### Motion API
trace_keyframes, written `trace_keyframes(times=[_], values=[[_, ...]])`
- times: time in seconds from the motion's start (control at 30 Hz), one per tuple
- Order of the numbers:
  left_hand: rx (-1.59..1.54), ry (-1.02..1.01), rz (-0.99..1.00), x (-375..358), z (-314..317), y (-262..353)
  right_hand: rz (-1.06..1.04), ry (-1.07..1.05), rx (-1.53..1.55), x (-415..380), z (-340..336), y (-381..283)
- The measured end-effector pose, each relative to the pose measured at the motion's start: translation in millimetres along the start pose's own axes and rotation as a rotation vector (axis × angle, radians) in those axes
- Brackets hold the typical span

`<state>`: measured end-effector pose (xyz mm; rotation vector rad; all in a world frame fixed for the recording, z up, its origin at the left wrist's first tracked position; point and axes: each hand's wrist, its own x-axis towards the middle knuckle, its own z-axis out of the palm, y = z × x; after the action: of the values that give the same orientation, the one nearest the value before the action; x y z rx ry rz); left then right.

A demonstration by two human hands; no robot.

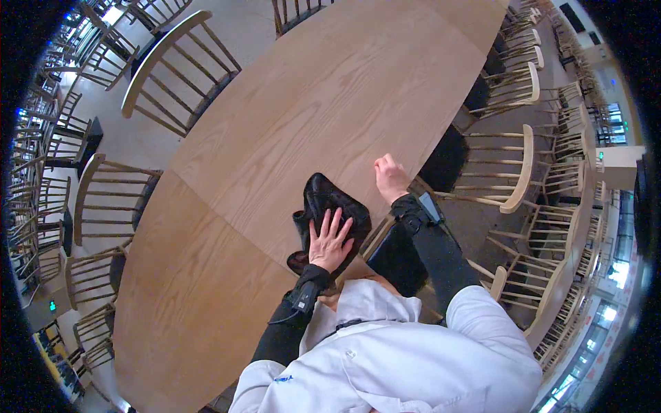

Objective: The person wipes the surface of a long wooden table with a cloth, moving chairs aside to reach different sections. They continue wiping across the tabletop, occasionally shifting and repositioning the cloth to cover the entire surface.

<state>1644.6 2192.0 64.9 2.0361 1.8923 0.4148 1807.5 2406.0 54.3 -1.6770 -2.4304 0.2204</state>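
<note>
A crumpled black cloth [317,196] lies on the wooden table [275,124] near the edge closest to my body. My left hand [330,242] rests flat on top of it, fingers spread, pressing on the cloth. To the right, my right hand [390,176] is above the table near its right edge, apart from the cloth. Its fingers are curled together; whether anything small is inside them is hidden.
Wooden chairs with spindle backs stand along the table's left side [182,72] and right side [496,168]. A dark chair seat [396,261] is close by my right forearm. More chairs fill the room on both sides.
</note>
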Motion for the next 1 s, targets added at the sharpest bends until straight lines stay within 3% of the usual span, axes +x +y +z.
trace_keyframes(times=[0.2, 0.33, 0.4, 0.47, 0.5, 0.6, 0.67, 0.7, 0.73, 0.8, 0.9, 1.0], values=[[-0.011, 0.042, 0.006, 0.8, 0.0, 1.1, -0.120, 0.053, -0.160, 2.1, 7.7, 19.8], [-0.020, 0.030, 0.014, -0.2, 3.0, -1.5, 0.336, -0.075, -0.184, -25.4, -21.4, 78.0], [-0.024, 0.032, 0.013, 0.7, 0.8, -1.0, 0.348, -0.072, -0.249, -69.1, -44.6, 121.8], [-0.032, 0.029, 0.005, 0.3, 0.9, 0.1, 0.499, -0.150, -0.240, -114.0, -18.0, 192.4], [-0.033, 0.044, 0.005, 0.4, 1.5, -0.1, 0.492, -0.152, -0.247, -118.2, -21.8, 192.9], [-0.034, 0.055, 0.013, -0.4, 2.5, -1.4, 0.612, -0.144, -0.033, -118.9, -32.8, 179.0], [-0.022, 0.056, 0.017, 0.3, 0.3, -0.4, 1.061, -0.055, 0.917, -102.1, -41.6, 154.1], [-0.018, 0.057, 0.026, 1.2, -0.3, -0.2, 1.121, -0.123, 1.073, -96.3, -60.9, 138.0], [-0.020, 0.060, 0.025, 1.1, -0.6, -0.2, 1.119, -0.116, 1.078, -96.1, -54.8, 144.2], [-0.023, 0.064, 0.022, 0.9, -0.6, -0.5, 0.795, -0.173, 1.405, -99.2, -32.1, 166.9], [-0.014, 0.077, 0.018, -0.1, 0.9, -0.6, 0.883, -0.129, 1.646, -80.2, -73.7, 112.0], [-0.020, 0.068, 0.010, 0.3, 1.5, -0.8, 0.763, -0.232, 1.794, -77.5, -67.6, 115.1]])
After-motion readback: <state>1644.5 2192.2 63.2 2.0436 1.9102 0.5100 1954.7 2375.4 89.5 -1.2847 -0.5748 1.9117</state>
